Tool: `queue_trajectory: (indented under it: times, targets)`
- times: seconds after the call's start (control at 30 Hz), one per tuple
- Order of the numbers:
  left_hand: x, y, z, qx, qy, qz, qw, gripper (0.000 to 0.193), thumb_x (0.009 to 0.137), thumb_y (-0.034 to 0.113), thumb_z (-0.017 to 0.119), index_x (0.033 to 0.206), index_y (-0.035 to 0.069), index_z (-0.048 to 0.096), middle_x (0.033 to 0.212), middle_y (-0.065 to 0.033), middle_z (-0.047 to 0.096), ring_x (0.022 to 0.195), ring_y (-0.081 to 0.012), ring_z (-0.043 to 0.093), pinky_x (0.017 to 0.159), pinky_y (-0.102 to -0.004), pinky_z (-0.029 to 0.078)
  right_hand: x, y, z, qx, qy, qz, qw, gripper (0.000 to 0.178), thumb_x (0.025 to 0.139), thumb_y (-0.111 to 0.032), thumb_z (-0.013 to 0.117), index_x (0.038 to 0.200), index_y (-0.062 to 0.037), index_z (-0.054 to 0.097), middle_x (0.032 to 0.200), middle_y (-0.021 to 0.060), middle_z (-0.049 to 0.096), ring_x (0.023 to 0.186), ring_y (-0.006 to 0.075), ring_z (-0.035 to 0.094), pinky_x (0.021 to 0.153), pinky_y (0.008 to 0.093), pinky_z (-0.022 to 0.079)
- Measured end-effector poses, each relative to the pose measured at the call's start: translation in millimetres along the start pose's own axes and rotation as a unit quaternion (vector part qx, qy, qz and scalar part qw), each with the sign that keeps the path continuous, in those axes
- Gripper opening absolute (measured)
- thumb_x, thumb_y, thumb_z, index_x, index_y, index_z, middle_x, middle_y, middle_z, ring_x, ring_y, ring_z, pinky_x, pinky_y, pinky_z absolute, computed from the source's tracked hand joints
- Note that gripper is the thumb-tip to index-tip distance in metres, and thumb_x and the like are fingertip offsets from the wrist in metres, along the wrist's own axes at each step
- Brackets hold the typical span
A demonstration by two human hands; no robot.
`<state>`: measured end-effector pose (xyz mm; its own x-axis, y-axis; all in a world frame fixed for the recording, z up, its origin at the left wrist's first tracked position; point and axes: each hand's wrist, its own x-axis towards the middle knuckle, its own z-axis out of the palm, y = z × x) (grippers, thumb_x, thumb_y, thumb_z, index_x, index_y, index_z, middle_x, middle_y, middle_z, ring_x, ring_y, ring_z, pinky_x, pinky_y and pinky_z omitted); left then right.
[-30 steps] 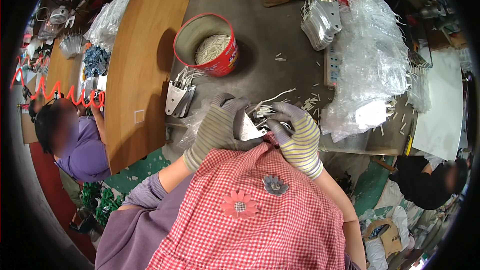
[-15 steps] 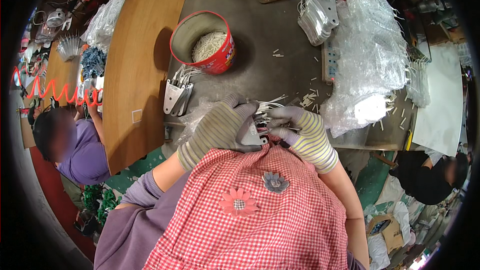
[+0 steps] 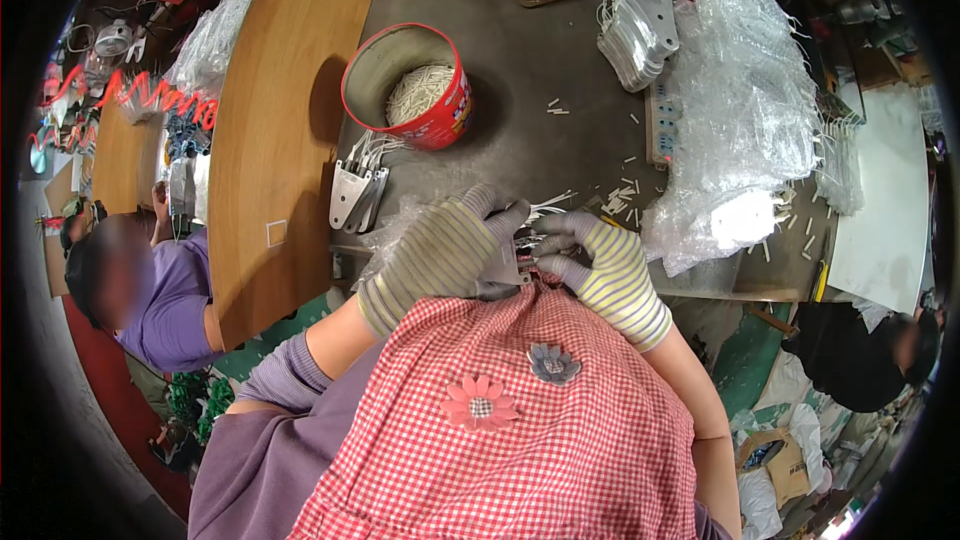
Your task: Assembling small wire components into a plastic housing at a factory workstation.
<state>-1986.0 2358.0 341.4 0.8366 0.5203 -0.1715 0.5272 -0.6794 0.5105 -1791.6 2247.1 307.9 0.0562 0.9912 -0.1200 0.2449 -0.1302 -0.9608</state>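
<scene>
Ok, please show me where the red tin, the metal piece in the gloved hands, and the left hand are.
red tin (image 3: 448, 122): head view, on its red outer wall.
metal piece (image 3: 503, 262): head view, on its flat grey face.
left hand (image 3: 440, 252): head view, on the glove's back.

A red tin (image 3: 405, 90) stands on the grey table (image 3: 520, 70), open at the top and part filled with short white sticks. Just below the tin, toward the table's near edge, lies a small stack of metal plates (image 3: 355, 197). Well to the right of the tin sits a larger stack of plates (image 3: 640, 25) with white wires, and past that a heap of clear plastic bags (image 3: 750, 120). Loose white sticks (image 3: 625, 185) lie scattered between tin and bags. Left of the tin runs a wooden board (image 3: 275, 120) — beyond it, a person in a purple shirt (image 3: 165, 300).
</scene>
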Motion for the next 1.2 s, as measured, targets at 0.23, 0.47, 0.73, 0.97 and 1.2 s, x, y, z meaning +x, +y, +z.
queue_trajectory:
  times: [0.23,0.47,0.73,0.97,1.2]
  targets:
    - [-9,-32,2,0.093,0.029,-0.056,0.994,0.078,0.057,0.040,0.088,0.123,0.007,0.064,0.111,-0.0179,0.060,0.101,-0.0361,0.061,0.089,-0.0434,0.052,-14,105,-12,-0.171,0.160,0.062,0.970,0.033,0.081,-0.017,0.074,0.111,-0.0051,0.066,0.098,0.0101,0.069,0.092,0.0234,0.067,0.082,0.0375,0.053]
    - [12,-15,8,0.071,0.058,0.000,0.996,0.054,0.066,0.044,0.080,0.109,0.013,0.072,0.104,-0.0139,0.061,0.108,-0.0313,0.057,0.093,-0.0500,0.044,-14,158,-5,-0.543,0.095,0.026,0.834,0.031,0.081,-0.028,0.067,0.108,-0.0112,0.066,0.106,0.0102,0.063,0.104,0.0311,0.058,0.091,0.0442,0.047]
    - [55,9,32,0.282,-0.114,0.054,0.951,0.021,0.077,0.027,0.067,0.090,0.011,0.073,0.098,-0.0089,0.064,0.099,-0.0283,0.059,0.082,-0.0437,0.046,-15,147,2,-0.431,0.268,-0.038,0.861,0.015,0.093,-0.013,0.056,0.106,-0.0062,0.061,0.094,0.0090,0.062,0.084,0.0235,0.061,0.076,0.0384,0.051]
    - [44,-14,44,-0.189,0.115,0.082,0.972,0.015,0.080,0.020,0.068,0.086,0.006,0.069,0.081,-0.0119,0.065,0.083,-0.0337,0.060,0.079,-0.0435,0.045,-17,45,12,0.217,0.148,0.127,0.956,0.025,0.103,-0.023,0.050,0.114,-0.0031,0.060,0.087,0.0023,0.060,0.074,0.0080,0.053,0.067,0.0240,0.045]
    - [44,-10,44,-0.184,0.081,0.071,0.977,0.014,0.077,0.021,0.070,0.082,0.008,0.070,0.080,-0.0093,0.064,0.082,-0.0298,0.060,0.079,-0.0424,0.045,-8,51,26,-0.070,0.163,-0.015,0.984,0.026,0.099,-0.024,0.058,0.103,0.0014,0.064,0.085,0.0190,0.069,0.078,0.0322,0.069,0.069,0.0371,0.053]
